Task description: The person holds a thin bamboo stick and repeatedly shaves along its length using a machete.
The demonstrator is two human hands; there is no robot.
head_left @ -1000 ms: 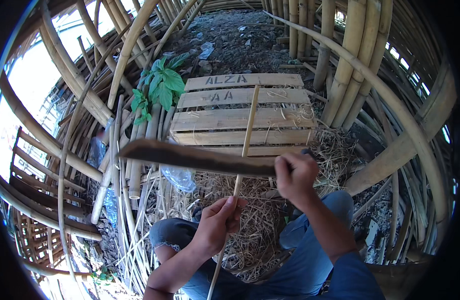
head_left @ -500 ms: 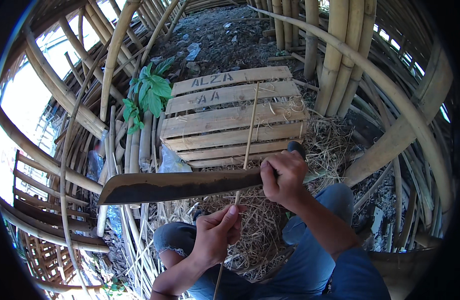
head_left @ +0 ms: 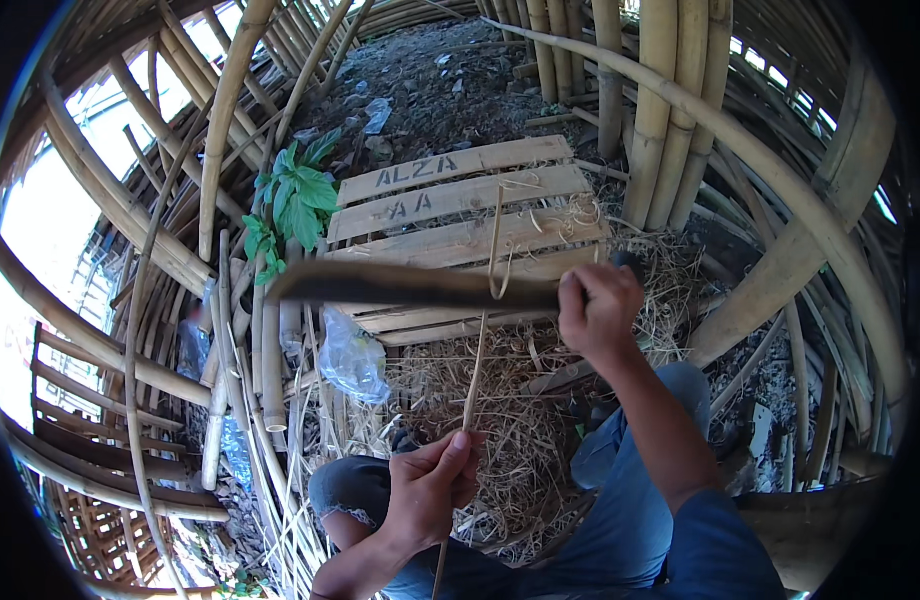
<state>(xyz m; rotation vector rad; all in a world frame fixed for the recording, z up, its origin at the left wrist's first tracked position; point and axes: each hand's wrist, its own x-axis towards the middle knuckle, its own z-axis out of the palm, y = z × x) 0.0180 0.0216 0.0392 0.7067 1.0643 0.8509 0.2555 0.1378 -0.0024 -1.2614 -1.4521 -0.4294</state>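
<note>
My right hand is wrapped round the dark handle of a machete, whose long blade points left, slightly smeared by motion. Between thumb and fingers, my left hand pinches a thin bamboo strip that runs away from me under the blade and trails down past my wrist. A thin shaving curls up over the blade where it meets the strip. Beyond the blade, the strip's far end lies above a slatted wooden crate, which has bits of shavings on its top.
Pale shavings cover the ground between my knees. A clear plastic bag lies at the crate's near left corner, by a leafy green plant. Bamboo poles stand at the right, and split bamboo lengths lie along the left.
The machete has slid away from me along the strip, moving up and right with my right hand. A shaving now curls at its edge. My left hand has shifted slightly toward me.
</note>
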